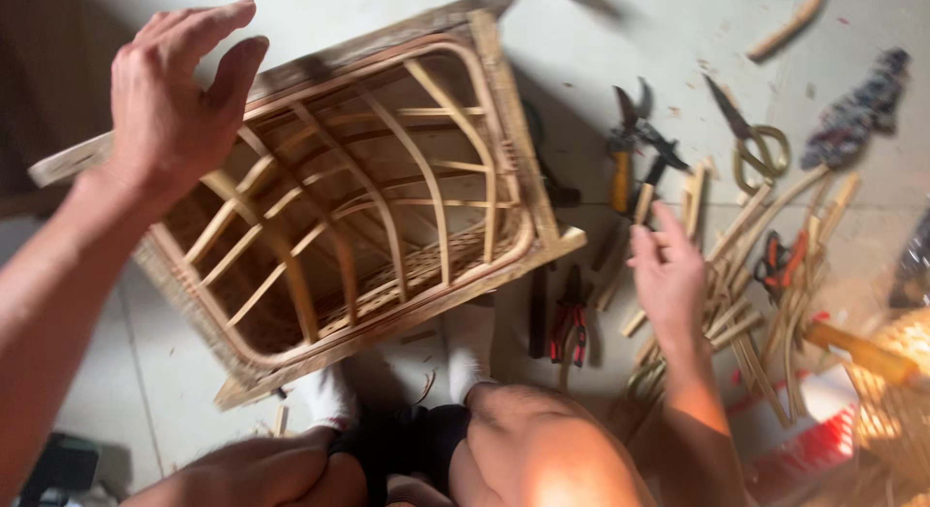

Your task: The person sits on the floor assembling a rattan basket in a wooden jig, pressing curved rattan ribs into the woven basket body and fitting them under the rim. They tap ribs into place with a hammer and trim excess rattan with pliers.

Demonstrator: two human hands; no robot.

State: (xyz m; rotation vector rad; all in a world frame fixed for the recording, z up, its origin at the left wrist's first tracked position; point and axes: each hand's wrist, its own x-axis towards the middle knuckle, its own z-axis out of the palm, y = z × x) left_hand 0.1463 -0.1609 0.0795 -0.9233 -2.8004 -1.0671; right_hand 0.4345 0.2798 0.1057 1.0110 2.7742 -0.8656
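Note:
A rectangular woven rattan basket with a wooden frame point(504, 110) lies tilted on the pale floor, its open side facing me and curved cane ribs showing inside. My left hand point(174, 100) hovers open over its upper left corner, fingers spread, holding nothing. My right hand point(668, 275) is lowered to the right of the basket, fingers loosely apart over a pile of cane strips point(746, 284), touching or nearly touching them; I cannot tell whether it grips one. My knees and white socks point(329, 396) are below the basket.
Tools lie on the floor right of the basket: pruning shears point(625, 149), scissors point(751, 139), red-handled pliers point(572, 323), orange-handled cutters point(780, 260). A woven object point(896, 391) sits at the right edge, a dark cloth point(857, 110) at upper right.

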